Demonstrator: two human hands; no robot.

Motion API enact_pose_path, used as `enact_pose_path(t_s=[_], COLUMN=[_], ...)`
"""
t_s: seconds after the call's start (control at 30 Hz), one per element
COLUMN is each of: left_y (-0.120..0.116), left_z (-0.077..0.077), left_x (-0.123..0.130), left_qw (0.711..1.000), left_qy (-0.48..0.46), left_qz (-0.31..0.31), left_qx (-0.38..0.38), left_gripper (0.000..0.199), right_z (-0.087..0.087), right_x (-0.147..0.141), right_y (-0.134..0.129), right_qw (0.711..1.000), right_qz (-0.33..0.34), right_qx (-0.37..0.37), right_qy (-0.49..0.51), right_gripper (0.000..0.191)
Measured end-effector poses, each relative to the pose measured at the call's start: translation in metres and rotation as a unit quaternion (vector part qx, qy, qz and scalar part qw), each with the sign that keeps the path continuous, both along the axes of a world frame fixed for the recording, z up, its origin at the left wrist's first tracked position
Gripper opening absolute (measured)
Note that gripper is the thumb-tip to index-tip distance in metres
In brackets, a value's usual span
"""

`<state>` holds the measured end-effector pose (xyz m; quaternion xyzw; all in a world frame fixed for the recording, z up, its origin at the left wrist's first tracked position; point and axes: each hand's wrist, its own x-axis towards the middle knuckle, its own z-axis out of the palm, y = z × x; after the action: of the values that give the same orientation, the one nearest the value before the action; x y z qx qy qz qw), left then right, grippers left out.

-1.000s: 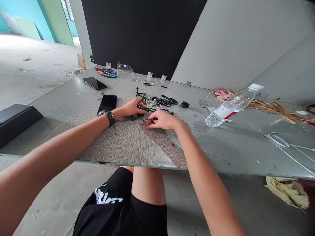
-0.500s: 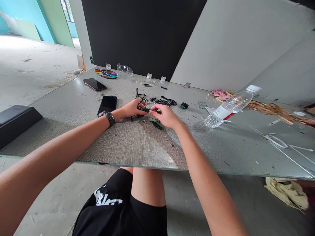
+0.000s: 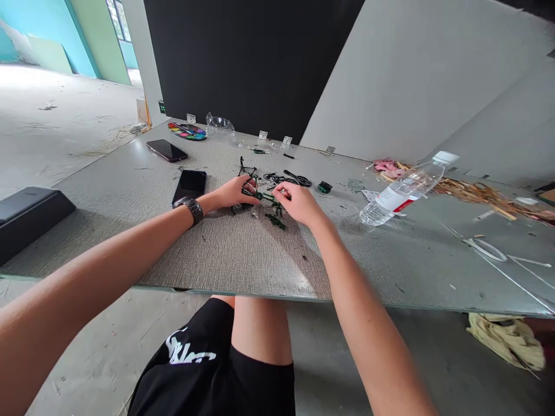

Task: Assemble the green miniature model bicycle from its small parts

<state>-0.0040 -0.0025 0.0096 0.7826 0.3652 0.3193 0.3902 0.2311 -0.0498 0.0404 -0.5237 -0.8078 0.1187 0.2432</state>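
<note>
Steadiness in the left hand looked like the main need while small parts were being handled: the thin black-and-green model bicycle frame seemed likely to twist or flex if gripped hard, so a light hold close to the working point, with the wrist resting low, would have served best. Slender green rods lay between the two hands, and any push there called, in my judgement, for a straight, gentle line rather than a sideways lever. The left fingers were curled partway in, thumb on the near side, and had hold of the frame, whose black bars rose beyond the knuckles. The right hand reached in from the other side, its thumb and forefinger brought near each other at the right end of the rods; whether the tips had met on a piece could not be told, since the parts were too fine and half covered. The frame was near the middle of the grey textured table. Just behind the right hand lay black spoked wheels, a dark green part lay on the near side of its fingertips, and a small dark green block sat apart to the right.
</note>
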Motion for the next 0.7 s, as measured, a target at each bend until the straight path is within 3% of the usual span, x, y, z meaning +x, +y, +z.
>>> enact_pose_path(t_s=[0.27,0.7], left_y=[-0.001,0.0], left_z=[0.0,-0.001], left_x=[0.0,0.0], left_qw=[1.0,1.0], left_qy=[0.006,-0.002], left_qz=[0.008,0.003], left_qx=[0.011,0.007], left_gripper=[0.043,0.043], right_z=[-0.01,-0.006], right_x=[-0.003,0.001], right_y=[0.005,0.005], right_qw=[0.994,0.994], right_qz=[0.017,0.023], right_qx=[-0.012,-0.033], right_qy=[-0.108,-0.105], right_gripper=[0.02,0.019])
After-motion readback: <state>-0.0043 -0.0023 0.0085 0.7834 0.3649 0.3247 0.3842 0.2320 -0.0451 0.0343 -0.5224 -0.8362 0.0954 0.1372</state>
